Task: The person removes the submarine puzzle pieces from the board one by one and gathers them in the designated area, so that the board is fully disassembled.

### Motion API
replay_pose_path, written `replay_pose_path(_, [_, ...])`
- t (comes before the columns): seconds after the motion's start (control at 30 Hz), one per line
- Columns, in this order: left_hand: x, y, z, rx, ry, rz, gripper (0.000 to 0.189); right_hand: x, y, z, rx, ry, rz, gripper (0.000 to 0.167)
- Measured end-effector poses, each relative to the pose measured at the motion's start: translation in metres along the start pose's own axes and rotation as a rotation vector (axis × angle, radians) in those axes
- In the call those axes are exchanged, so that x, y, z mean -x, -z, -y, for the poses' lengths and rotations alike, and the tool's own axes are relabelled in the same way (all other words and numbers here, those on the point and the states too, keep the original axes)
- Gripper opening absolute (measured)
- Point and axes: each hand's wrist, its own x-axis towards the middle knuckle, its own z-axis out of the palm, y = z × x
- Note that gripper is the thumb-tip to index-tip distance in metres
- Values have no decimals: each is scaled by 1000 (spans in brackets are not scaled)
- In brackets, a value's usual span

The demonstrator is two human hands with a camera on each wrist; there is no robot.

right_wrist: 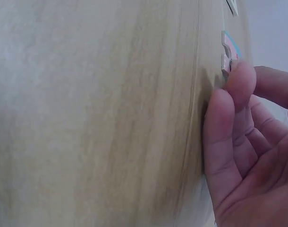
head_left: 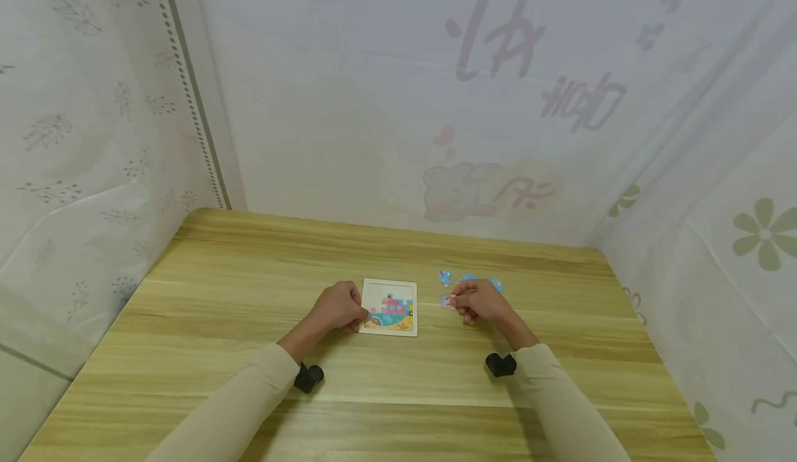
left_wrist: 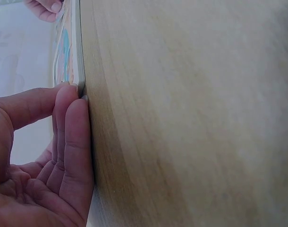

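My left hand point(head_left: 339, 308) pinches the lower left edge of a square jigsaw board point(head_left: 376, 292) with a pale rim. Fitted pieces point(head_left: 395, 306) show a pink shape over teal and sandy patches; the board's upper left is bare. The left wrist view shows thumb and fingertips at the board's edge point(left_wrist: 80, 61), close to the tabletop. To the right of the board, my right hand point(head_left: 482, 301) pinches a pink jigsaw piece point(head_left: 445, 301). In the right wrist view this piece point(right_wrist: 226, 64) stands tilted or flat at the fingertips, partly hidden by them; I cannot tell which.
Beyond my right hand lie a blue jigsaw piece point(head_left: 445, 277) and two more blue pieces, one at the back point(head_left: 468, 278) and one farther right point(head_left: 496, 284). The wooden table point(head_left: 249, 275) meets hanging printed cloth point(head_left: 324, 137) at its back and sides.
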Motion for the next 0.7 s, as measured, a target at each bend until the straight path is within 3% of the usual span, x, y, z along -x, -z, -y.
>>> replay_pose_path(0.7, [3, 1, -4, 14, -7, -3, 22, -3, 2, -3, 18, 36, -9, 25])
